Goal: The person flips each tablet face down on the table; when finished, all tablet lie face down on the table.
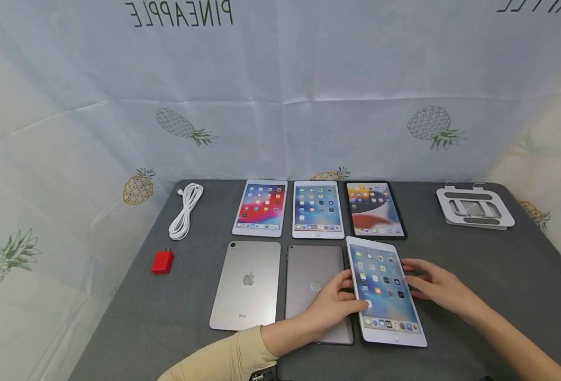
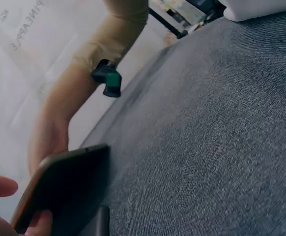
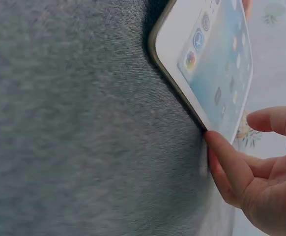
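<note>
A white-framed tablet (image 1: 385, 286) with a lit screen lies tilted at the front right, its dark underside showing in the left wrist view. My left hand (image 1: 330, 304) holds its left edge, thumb over the screen side and fingers beneath. At the opposite edge, fingertips of my right hand (image 3: 266, 172) touch the rim, while the thumb stands off it. Just left is a grey tablet (image 1: 309, 264), face down and partly covered by my left hand and forearm. A silver tablet (image 1: 247, 286) lies face down beyond that.
Along the back lie a tablet with a red screen (image 1: 261, 207), a white tablet (image 1: 317, 210) and a black-framed tablet (image 1: 376, 209). A folded stand (image 1: 476, 207) sits at the back right. On the left are a coiled white cable (image 1: 185, 211) and a red plug adapter (image 1: 162, 262).
</note>
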Available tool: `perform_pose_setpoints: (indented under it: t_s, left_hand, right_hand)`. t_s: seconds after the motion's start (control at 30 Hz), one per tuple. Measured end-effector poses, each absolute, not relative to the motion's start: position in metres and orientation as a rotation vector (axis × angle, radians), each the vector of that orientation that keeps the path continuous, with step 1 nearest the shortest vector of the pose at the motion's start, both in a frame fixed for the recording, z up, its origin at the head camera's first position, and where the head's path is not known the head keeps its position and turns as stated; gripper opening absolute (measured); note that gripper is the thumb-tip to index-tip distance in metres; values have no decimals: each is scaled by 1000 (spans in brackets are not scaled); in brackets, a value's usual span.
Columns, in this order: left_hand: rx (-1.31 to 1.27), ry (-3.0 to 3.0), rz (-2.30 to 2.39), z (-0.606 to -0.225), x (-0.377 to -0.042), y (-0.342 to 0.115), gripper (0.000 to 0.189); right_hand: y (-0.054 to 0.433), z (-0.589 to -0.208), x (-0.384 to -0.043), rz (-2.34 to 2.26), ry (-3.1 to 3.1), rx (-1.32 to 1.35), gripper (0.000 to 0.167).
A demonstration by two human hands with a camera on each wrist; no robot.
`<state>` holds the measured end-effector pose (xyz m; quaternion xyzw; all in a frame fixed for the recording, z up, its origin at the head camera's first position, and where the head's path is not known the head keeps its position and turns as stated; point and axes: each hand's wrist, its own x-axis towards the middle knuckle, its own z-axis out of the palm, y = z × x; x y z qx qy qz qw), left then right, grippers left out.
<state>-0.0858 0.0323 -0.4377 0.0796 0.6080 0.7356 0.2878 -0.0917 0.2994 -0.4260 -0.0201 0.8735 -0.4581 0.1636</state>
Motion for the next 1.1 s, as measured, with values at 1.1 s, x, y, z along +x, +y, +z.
perform_pose_setpoints:
  t_s: [1.1]
  left_hand:
    - [959, 2077, 1864, -410, -68, 26, 63]
  right_hand:
    - [213, -404, -168, -1539, 2670, -389, 24]
